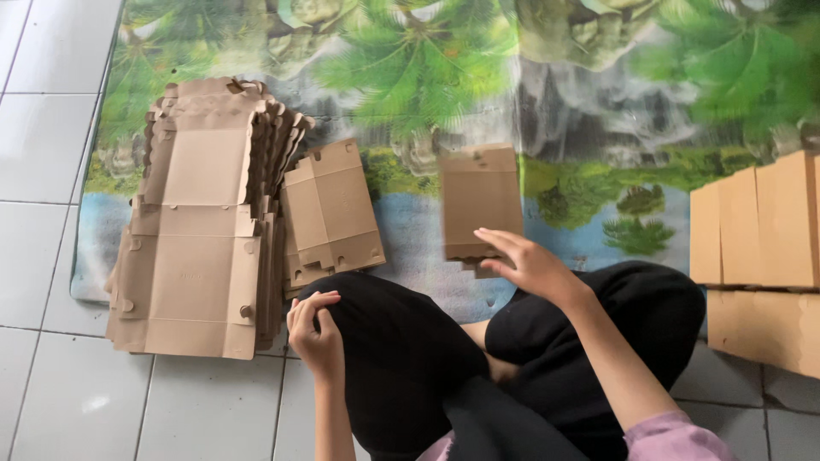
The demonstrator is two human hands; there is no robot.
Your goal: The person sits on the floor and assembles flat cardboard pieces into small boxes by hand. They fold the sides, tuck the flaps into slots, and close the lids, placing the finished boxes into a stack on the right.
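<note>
Head view is showing the right hand (pixel 528 266) pinching a flat folded carton (pixel 479 205) over the palm-print mat (pixel 598 128), while the left hand (pixel 314 329), loosely curled and holding nothing, is resting on the knee; next likely needs both hands opening it

- A room in a home, used for piecework on the floor (pixel 51 401), which is laid with pale glazed tiles and grey grout.
- A printed mat (pixel 530 94) showing palms and water is spread over the tiles, as a sitting place.
- At the mat's left edge lies a stack of flat cardboard box blanks (pixel 201 230).
- At the mat's right edge stand folded cardboard boxes (pixel 760 230).
</note>
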